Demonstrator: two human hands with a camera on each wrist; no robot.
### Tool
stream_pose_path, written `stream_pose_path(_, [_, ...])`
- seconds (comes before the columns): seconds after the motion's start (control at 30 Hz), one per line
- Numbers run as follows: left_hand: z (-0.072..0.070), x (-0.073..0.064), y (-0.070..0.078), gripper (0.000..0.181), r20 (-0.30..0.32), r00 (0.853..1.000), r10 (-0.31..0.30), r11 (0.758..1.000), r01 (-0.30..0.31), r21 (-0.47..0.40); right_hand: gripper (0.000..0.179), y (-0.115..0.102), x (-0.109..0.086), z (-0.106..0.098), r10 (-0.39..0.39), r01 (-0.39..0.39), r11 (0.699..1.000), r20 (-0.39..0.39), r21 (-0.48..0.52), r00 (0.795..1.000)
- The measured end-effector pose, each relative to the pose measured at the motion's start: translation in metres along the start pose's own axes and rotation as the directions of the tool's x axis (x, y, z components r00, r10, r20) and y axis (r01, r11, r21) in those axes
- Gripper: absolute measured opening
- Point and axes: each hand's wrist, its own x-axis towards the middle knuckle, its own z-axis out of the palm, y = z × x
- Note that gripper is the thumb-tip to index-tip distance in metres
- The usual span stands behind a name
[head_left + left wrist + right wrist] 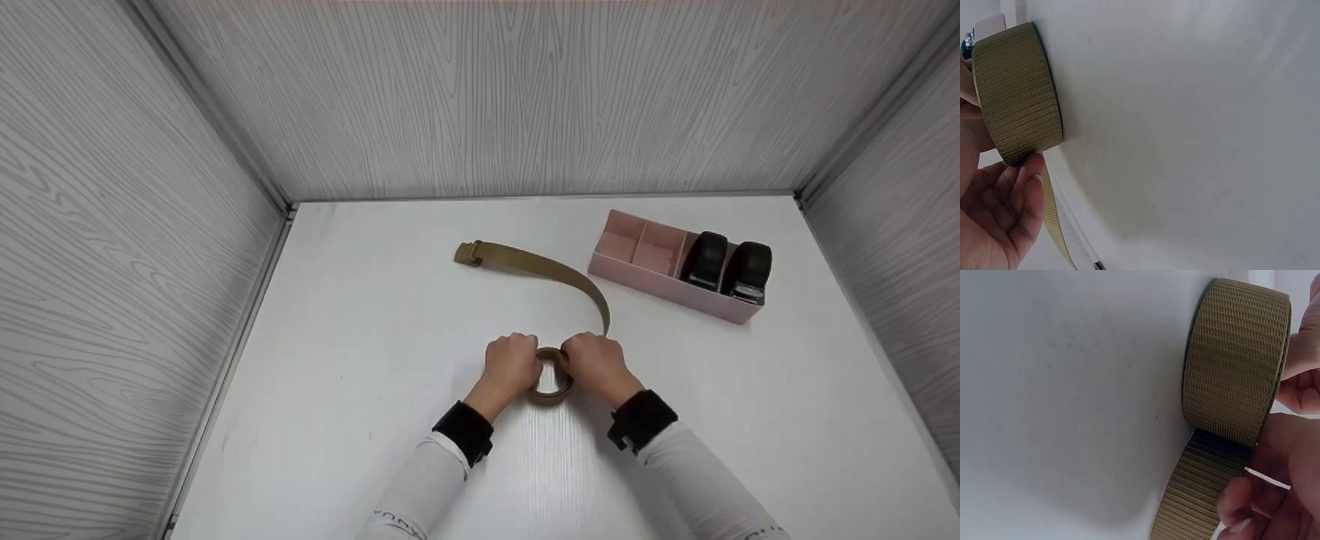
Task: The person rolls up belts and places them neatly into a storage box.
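An olive-brown webbing belt (544,266) lies on the white table, its near part wound into a standing coil (550,400). The loose length curves away from the coil to a matching buckle (468,253) at the far left. My left hand (511,364) grips the coil's left side, and my right hand (600,364) holds its right side near where the strap leaves. Close up in the left wrist view, curled fingers (1024,197) touch the ribbed roll (1019,93). In the right wrist view the strap (1196,489) runs out past the fingers of that hand.
A pink divided box (667,292) sits at the back right. Its two right compartments hold black rolled belts (707,259) with metal buckles. Grey wood-grain panels (480,97) enclose the back and both sides of the table.
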Motion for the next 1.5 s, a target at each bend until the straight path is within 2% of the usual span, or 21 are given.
stream_pose_path(0.17, [0.001, 0.001, 0.000, 0.011, -0.043, 0.993, 0.113, 0.993, -0.112, 0.032, 0.025, -0.003, 0.003, 0.003, -0.075, 0.074, 0.997, -0.065, -0.020, 0.995])
stream_pose_path(0.27, [0.003, 0.001, 0.000, 0.014, -0.081, 0.984, 0.160, 0.986, -0.154, 0.067, 0.021, -0.003, 0.003, 0.005, -0.155, 0.151, 0.988, -0.134, -0.039, 0.979])
stream_pose_path(0.37, [0.005, 0.001, -0.001, 0.017, -0.084, 0.986, 0.142, 0.987, -0.135, 0.083, 0.017, -0.001, 0.002, 0.007, -0.217, 0.210, 0.976, -0.163, -0.064, 0.962])
stream_pose_path(0.43, [0.005, 0.000, -0.001, 0.017, -0.073, 0.990, 0.117, 0.990, -0.110, 0.087, 0.012, 0.001, 0.001, 0.007, -0.235, 0.227, 0.972, -0.153, -0.065, 0.960])
stream_pose_path(0.57, [0.004, -0.001, -0.001, 0.013, -0.069, 0.996, 0.063, 0.994, -0.057, 0.093, 0.010, 0.006, 0.000, 0.003, -0.211, 0.209, 0.977, -0.098, -0.026, 0.973])
stream_pose_path(0.7, [0.004, -0.003, -0.001, 0.012, -0.075, 0.997, 0.015, 0.997, -0.010, 0.073, 0.012, 0.010, 0.002, 0.000, -0.175, 0.173, 0.984, -0.059, -0.037, 0.983])
stream_pose_path(0.87, [0.004, -0.005, -0.001, 0.008, -0.058, 0.998, -0.004, 0.999, 0.007, 0.040, 0.013, 0.013, 0.008, 0.001, -0.192, 0.189, 0.981, -0.064, -0.049, 0.979])
stream_pose_path(1.0, [0.002, -0.004, -0.002, 0.004, -0.008, 1.000, 0.000, 0.999, 0.000, 0.033, 0.022, 0.010, 0.011, 0.004, -0.254, 0.248, 0.966, -0.102, -0.074, 0.962])
stream_pose_path(1.13, [0.001, -0.003, -0.003, 0.005, 0.023, 0.997, 0.068, 0.997, -0.069, 0.045, 0.025, 0.005, 0.012, 0.007, -0.267, 0.260, 0.964, -0.140, -0.064, 0.954])
stream_pose_path(1.2, [0.002, -0.002, -0.003, 0.010, 0.007, 0.994, 0.106, 0.993, -0.106, 0.059, 0.022, 0.003, 0.012, 0.009, -0.258, 0.256, 0.966, -0.133, -0.034, 0.957])
stream_pose_path(1.3, [0.002, -0.001, -0.004, 0.018, -0.040, 0.991, 0.127, 0.988, -0.123, 0.090, 0.016, 0.001, 0.011, 0.011, -0.250, 0.254, 0.967, -0.094, 0.034, 0.964])
stream_pose_path(1.4, [0.002, -0.001, -0.006, 0.020, -0.073, 0.990, 0.120, 0.987, -0.110, 0.118, 0.013, 0.004, 0.010, 0.010, -0.238, 0.242, 0.964, -0.050, 0.107, 0.970])
stream_pose_path(1.5, [0.002, -0.002, -0.009, 0.017, -0.071, 0.993, 0.099, 0.987, -0.089, 0.131, 0.010, 0.012, 0.008, 0.008, -0.239, 0.238, 0.952, -0.019, 0.190, 0.971])
